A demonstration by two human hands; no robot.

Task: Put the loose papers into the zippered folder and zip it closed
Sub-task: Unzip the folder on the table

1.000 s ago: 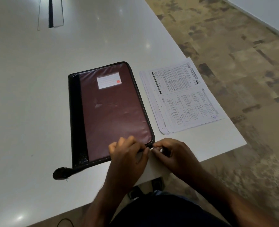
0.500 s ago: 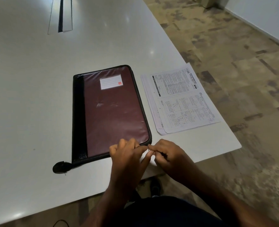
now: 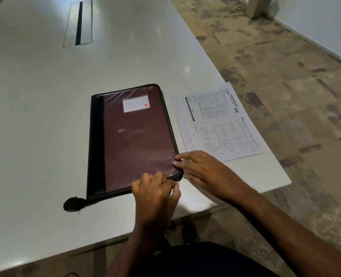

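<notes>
The left hand (image 3: 155, 193) is curled at the near edge of the zippered folder (image 3: 134, 136), thumb and forefinger pressed together on what appears to be the small metal zipper pull at the near right corner; the pull is too small to confirm. The right hand (image 3: 202, 170) lies just beside it, fingers spread, fingertips (image 3: 178, 156) resting on the folder's right edge near the same corner. The folder lies flat on the white bench (image 3: 35, 100), maroon cover up, black spine band to the left, a white label (image 3: 136, 104) near its far end. A black tab (image 3: 74, 203) projects from the near left corner onto the bench. The loose papers (image 3: 219, 124) lie in a flat stack just right of the folder, apart from it; the right hand covers their near left corner. The stack's right edge reaches close to the bench edge, beyond which is patterned floor (image 3: 285, 86). To the left and farther back the bench surface is open up to a recessed cable slot (image 3: 78, 24).
</notes>
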